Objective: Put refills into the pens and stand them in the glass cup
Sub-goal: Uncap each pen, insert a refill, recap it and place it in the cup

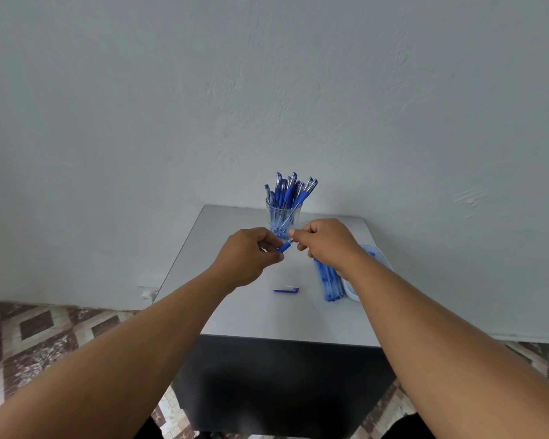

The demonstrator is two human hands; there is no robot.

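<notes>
A blue pen (285, 246) is held in the air above the small grey table (254, 312). My left hand (251, 255) grips its barrel end and my right hand (325, 240) pinches its tip end. Behind my hands stands the glass cup (282, 217), filled with several blue pens (290, 190) standing upright. A blue pen cap (286, 290) lies on the table in front of my hands. A bundle of blue pens or refills (330, 285) lies on the table at the right, partly hidden by my right forearm.
A clear plastic container (376, 258) sits at the table's right edge, mostly hidden by my right arm. The table stands against a pale wall. A patterned tile floor lies to the left and right, and a wall socket (146, 294) is low on the left.
</notes>
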